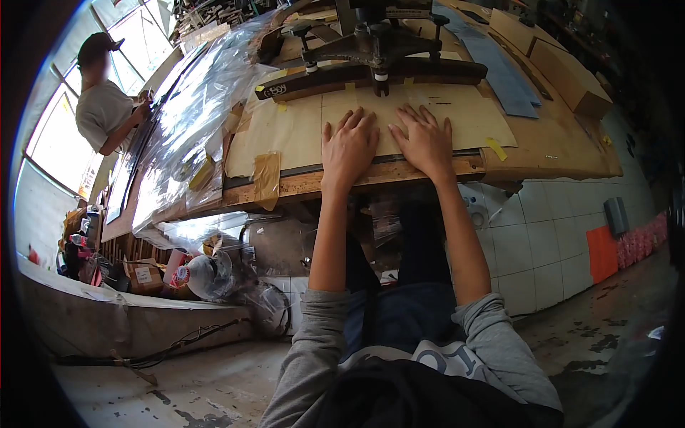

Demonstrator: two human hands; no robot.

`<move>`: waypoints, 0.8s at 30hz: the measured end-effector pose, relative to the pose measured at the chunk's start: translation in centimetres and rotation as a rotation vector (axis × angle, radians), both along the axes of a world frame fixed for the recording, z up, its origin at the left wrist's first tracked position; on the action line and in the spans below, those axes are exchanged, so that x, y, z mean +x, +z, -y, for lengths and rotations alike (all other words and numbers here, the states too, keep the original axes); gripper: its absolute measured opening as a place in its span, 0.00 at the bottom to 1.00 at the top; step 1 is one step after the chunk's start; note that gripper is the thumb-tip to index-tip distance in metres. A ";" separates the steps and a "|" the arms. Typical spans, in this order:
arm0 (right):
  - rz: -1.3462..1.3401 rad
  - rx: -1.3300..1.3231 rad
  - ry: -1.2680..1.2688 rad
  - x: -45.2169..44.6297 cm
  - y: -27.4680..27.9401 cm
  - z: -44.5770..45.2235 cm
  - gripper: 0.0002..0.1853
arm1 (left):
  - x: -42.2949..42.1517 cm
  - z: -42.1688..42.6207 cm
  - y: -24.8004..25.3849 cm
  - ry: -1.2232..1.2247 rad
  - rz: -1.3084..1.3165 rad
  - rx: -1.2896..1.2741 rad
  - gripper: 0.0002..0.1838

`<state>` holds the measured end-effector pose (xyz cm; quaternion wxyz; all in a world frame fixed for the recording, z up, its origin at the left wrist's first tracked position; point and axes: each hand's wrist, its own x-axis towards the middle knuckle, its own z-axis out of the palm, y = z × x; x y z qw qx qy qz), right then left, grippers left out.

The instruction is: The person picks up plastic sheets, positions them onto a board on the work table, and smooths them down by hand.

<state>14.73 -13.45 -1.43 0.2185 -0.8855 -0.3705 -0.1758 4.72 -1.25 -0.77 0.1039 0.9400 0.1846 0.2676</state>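
Both of my hands lie flat, palms down, on a thin pale sheet (285, 135) at the front edge of the wooden table. My left hand (349, 148) rests with its fingers slightly apart and holds nothing. Beside it, my right hand (424, 143) is spread, also with nothing in it. Just beyond my fingertips, a dark curved bar (449, 73) marked with white writing lies across the sheet, under a black metal clamp frame (371, 50). Yellow tape (267, 180) hangs over the table edge left of my hands, and another piece (496, 148) sticks at the sheet's right corner.
Clear plastic film (189, 135) covers the table's left part. Beyond it a person (107, 107) in a cap stands by the windows. Blue strips (492, 64) and cardboard boxes (567, 75) lie at right. A plastic bottle (203, 274) and clutter are below the table at left.
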 end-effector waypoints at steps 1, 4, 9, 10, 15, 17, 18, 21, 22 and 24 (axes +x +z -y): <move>0.001 -0.003 0.000 0.0 0.0 0.0 0.24 | 0.0 0.0 0.0 0.000 0.001 0.001 0.20; 0.000 0.001 0.001 0.0 0.0 0.0 0.24 | 0.0 0.0 0.0 0.000 0.007 -0.005 0.20; 0.002 0.007 0.000 0.0 0.0 0.0 0.24 | 0.0 0.0 -0.1 0.000 0.012 -0.001 0.20; 0.005 0.009 0.001 0.1 -0.1 0.0 0.24 | 0.0 0.0 -0.1 0.001 0.012 0.001 0.20; 0.006 0.011 0.003 0.0 0.1 0.0 0.24 | 0.0 0.0 0.0 0.004 0.008 0.001 0.20; 0.005 0.016 0.003 0.0 0.0 0.0 0.23 | 0.0 0.0 -0.1 0.003 0.006 0.004 0.20; -0.007 0.012 0.007 -0.1 0.0 0.1 0.24 | 0.0 0.0 -0.1 0.002 0.007 0.007 0.20; -0.010 0.021 0.010 0.0 0.6 0.0 0.24 | -0.2 0.2 0.0 0.004 0.008 0.005 0.20; -0.004 0.026 0.008 0.1 0.3 -0.1 0.23 | 0.0 0.1 0.0 0.007 0.011 0.002 0.20; -0.009 0.011 0.005 -0.1 0.1 0.1 0.24 | 0.0 0.2 0.1 0.008 0.020 -0.001 0.19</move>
